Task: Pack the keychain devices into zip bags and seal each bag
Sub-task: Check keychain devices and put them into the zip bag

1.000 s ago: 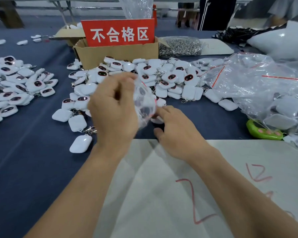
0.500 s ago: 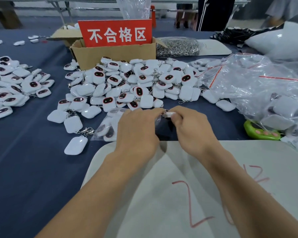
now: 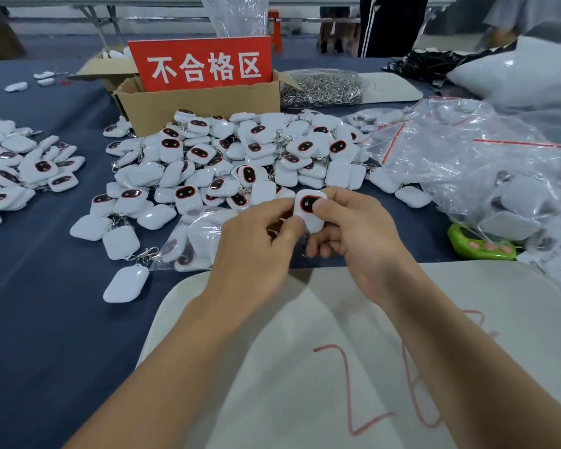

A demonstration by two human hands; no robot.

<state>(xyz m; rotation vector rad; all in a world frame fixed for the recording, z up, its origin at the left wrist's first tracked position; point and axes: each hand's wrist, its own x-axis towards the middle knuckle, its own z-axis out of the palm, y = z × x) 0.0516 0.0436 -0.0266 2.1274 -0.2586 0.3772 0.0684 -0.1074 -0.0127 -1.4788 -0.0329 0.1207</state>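
The left hand (image 3: pixel 256 251) and right hand (image 3: pixel 360 241) together grip one white keychain device (image 3: pixel 306 207), held face up. The right thumb lies on its dark, red-ringed face, with the fingers curled beneath. The left hand pinches its near left edge. Just left of the grip, a clear zip bag (image 3: pixel 191 234) holding several devices lies flat on the blue cloth. Beyond the grip is the loose pile of devices (image 3: pixel 240 157), with a cardboard box (image 3: pixel 195 105) behind it. To the right of the grip is a heap of clear plastic bags (image 3: pixel 467 163).
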